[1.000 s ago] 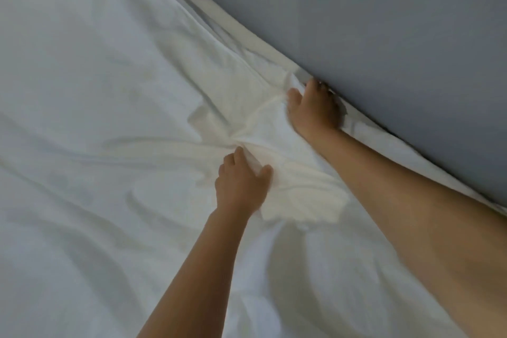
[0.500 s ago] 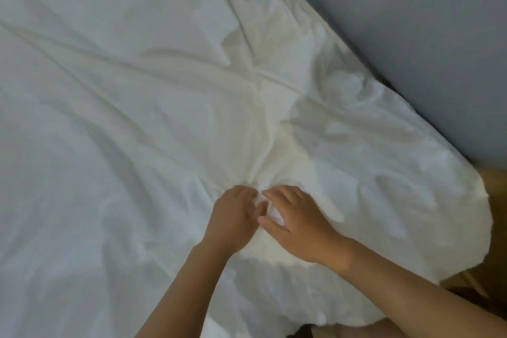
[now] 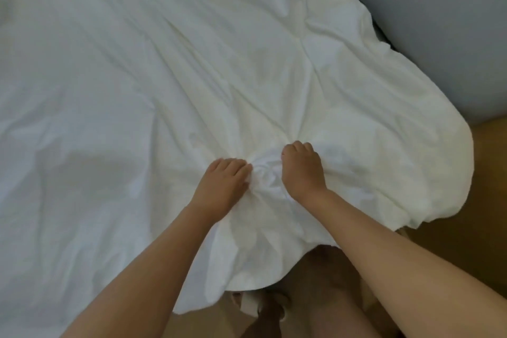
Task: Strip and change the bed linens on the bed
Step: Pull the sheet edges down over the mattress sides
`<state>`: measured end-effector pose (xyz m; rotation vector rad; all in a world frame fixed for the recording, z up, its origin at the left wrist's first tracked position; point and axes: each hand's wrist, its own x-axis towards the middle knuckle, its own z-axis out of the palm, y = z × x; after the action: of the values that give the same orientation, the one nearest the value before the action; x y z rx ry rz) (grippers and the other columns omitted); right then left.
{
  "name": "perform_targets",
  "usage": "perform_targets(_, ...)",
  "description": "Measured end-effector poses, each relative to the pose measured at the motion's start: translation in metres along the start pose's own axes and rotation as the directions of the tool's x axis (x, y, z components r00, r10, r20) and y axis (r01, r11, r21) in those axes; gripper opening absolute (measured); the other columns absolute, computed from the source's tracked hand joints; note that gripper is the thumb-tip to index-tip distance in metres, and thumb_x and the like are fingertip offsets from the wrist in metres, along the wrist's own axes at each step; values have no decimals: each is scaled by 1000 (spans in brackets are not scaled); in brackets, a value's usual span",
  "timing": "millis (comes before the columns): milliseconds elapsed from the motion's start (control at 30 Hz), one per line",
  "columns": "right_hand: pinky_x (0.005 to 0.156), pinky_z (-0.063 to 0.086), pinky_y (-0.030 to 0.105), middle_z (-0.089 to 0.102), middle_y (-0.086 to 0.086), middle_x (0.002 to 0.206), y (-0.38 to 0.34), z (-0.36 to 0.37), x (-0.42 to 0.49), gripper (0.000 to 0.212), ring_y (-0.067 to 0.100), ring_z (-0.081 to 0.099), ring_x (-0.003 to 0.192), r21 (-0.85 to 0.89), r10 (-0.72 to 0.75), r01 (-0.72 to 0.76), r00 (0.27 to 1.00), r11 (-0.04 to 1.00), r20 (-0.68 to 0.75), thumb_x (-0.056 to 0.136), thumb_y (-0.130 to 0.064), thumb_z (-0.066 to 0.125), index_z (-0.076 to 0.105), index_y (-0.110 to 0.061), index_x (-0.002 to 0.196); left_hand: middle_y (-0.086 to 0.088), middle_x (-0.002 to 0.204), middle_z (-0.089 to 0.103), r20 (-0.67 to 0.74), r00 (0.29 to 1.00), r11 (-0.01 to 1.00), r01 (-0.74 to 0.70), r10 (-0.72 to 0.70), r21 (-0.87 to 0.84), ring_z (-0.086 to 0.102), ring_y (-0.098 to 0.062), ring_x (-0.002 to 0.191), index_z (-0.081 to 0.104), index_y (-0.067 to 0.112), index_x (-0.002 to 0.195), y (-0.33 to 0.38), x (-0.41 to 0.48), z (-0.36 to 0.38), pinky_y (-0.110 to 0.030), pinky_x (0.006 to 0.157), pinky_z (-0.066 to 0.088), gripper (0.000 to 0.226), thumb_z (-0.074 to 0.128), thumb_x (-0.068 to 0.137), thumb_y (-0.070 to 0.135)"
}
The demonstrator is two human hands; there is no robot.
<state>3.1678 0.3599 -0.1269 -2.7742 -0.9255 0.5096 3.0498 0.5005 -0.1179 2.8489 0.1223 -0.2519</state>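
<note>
Both hands gather a white sheet (image 3: 247, 68) near the corner of the bed. The left hand (image 3: 223, 182) and right hand (image 3: 301, 170) sit side by side, fingers curled closed into a bunched knot of cloth between them; creases radiate outward from that knot, which suggests the fabric is under pull toward the person. The sheet covers the bed from the far left across to the grey wall (image 3: 439, 22) (its right edge lies loose and rounded over the corner, above the wooden floor (image 3: 488, 200)). The near edge hangs free in front of the person's legs, so this corner appears already untucked. Gripping at one point, rather than along the hem, probably serves to draw the whole sheet into a bundle for removal. Whether a mattress cover lies beneath cannot be told.
</note>
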Motion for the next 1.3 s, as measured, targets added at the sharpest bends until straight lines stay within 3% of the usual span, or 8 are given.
perform_targets(100, 82, 32, 33, 57, 11, 103, -13, 3, -23, 18, 29, 49, 95, 73, -33, 39, 996, 997, -77, 92, -16, 44, 58, -5, 98, -11, 88, 65, -10, 996, 995, 88, -89, -41, 60, -30, 82, 66, 4, 87, 1, 5, 2, -36, 79, 43, 4, 64, 86, 7)
perform_targets(267, 88, 40, 29, 47, 2, 119, -36, 15, -63, 59, 20, 44, 109, 215, -52, 21, 989, 976, 139, 84, -53, 57, 48, -12, 125, -7, 80, 52, -103, 969, 954, 198, -225, -225, 49, -25, 75, 52, 6, 82, 8, 9, -3, -34, 68, 35, 24, 39, 100, 16)
perform_targets(367, 77, 39, 28, 53, 6, 109, -48, 7, -69, 29, 24, 50, 105, 325, 1, -47, 990, 945, 141, 98, -34, 44, 54, -8, 109, -3, 66, 43, -118, 945, 907, 252, -306, -337, 47, -31, 68, 40, 10, 79, 1, -15, -20, -33, 63, 27, 28, 31, 102, 22)
perform_targets(600, 67, 36, 33, 48, -2, 79, -127, 18, -98, 24, 18, 47, 75, 463, -395, 190, 828, 865, 398, 98, -22, 39, 43, -21, 74, -17, 62, 58, 49, 933, 933, 354, -357, 62, 54, -37, 57, 51, 5, 68, -84, -133, -49, -37, 58, 36, 59, 10, 78, 46)
perform_targets(733, 92, 39, 36, 47, 5, 119, -122, 39, -99, 38, 25, 44, 109, 330, -257, 130, 888, 935, 380, 90, -33, 52, 47, -14, 122, -15, 90, 61, -47, 941, 942, 333, -334, -30, 59, -35, 83, 63, 2, 96, -67, -158, -24, -46, 76, 46, 54, 37, 83, 48)
perform_targets(900, 78, 38, 30, 52, 4, 110, -128, 42, -103, 22, 22, 49, 97, 138, -306, 273, 859, 952, 411, 96, -27, 44, 51, -15, 114, -18, 122, 57, -73, 983, 983, 171, -166, 68, 44, -32, 115, 46, 12, 125, -58, -192, 20, -60, 89, 44, 71, 70, 69, 48)
perform_targets(1067, 73, 48, 29, 66, 0, 94, -175, 31, -107, 22, 18, 62, 85, 671, -286, -316, 724, 671, 628, 99, -25, 40, 61, -27, 92, -20, 81, 60, -238, 902, 933, 345, -359, -102, 59, -36, 65, 60, 0, 93, -78, -199, 24, -41, 58, 48, 24, 65, 73, 11)
perform_targets(1300, 68, 41, 28, 54, 3, 90, -211, 59, -113, 13, 21, 52, 84, 459, -207, -32, 864, 888, 460, 92, -12, 42, 55, -13, 90, -18, 78, 62, -214, 752, 770, 543, -623, -335, 58, -35, 70, 59, -2, 94, -102, -246, -1, -31, 62, 33, 7, 57, 90, 2)
